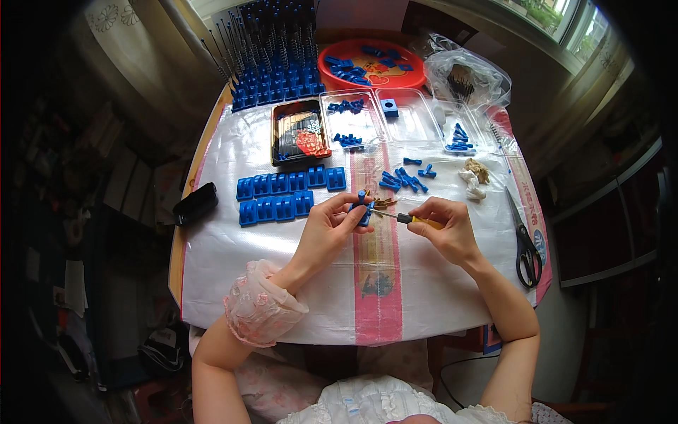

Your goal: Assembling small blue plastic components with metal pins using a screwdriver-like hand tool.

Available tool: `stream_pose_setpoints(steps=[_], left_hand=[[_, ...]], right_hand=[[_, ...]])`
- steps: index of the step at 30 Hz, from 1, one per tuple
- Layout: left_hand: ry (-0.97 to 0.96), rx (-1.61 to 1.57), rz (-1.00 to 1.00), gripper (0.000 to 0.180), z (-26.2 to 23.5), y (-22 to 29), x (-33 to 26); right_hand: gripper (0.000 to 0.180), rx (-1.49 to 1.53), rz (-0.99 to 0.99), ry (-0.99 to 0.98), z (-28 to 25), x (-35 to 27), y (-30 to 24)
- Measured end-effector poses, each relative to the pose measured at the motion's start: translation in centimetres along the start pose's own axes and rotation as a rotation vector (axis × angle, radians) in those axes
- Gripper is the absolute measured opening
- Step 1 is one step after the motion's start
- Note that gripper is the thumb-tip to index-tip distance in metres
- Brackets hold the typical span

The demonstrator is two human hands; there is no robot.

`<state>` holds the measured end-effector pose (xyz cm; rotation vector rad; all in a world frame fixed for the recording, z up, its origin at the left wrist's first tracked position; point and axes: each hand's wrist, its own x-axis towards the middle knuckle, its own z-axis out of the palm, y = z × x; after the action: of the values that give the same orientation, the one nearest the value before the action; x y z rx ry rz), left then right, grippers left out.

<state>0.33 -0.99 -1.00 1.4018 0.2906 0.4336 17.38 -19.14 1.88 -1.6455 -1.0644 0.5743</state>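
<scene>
My left hand (335,218) pinches a small blue plastic part (362,198) above the middle of the table. In my right hand (446,225) is a screwdriver (405,218) with a black and yellow handle. Its thin metal shaft points left, and the tip meets the blue part or lies right beside it; the fingers hide the exact contact. Small brass-coloured pieces (384,202) lie just beyond the shaft. Two rows of blue plastic blocks (282,184) stand to the left of my left hand. Loose blue bow-shaped pieces (406,180) are scattered beyond my right hand.
Farther back are a black tray (274,134), clear plastic trays (383,127) with blue pieces, a red basin (328,71) and blue blocks with upright springs (275,88). Black scissors (527,256) lie right, a black case (195,203) left. Crumpled tissue (474,189) sits near the loose pieces.
</scene>
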Motion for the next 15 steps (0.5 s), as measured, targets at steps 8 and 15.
stream_pose_setpoints(steps=[8,15], left_hand=[[0.042,-0.013,0.038,0.028,-0.06,0.21,0.04],[0.069,-0.066,-0.002,0.028,0.10,-0.06,0.27]], right_hand=[[0.010,0.244,0.152,-0.077,0.46,0.37,-0.21],[0.010,0.255,0.185,-0.112,0.28,0.73,0.05]])
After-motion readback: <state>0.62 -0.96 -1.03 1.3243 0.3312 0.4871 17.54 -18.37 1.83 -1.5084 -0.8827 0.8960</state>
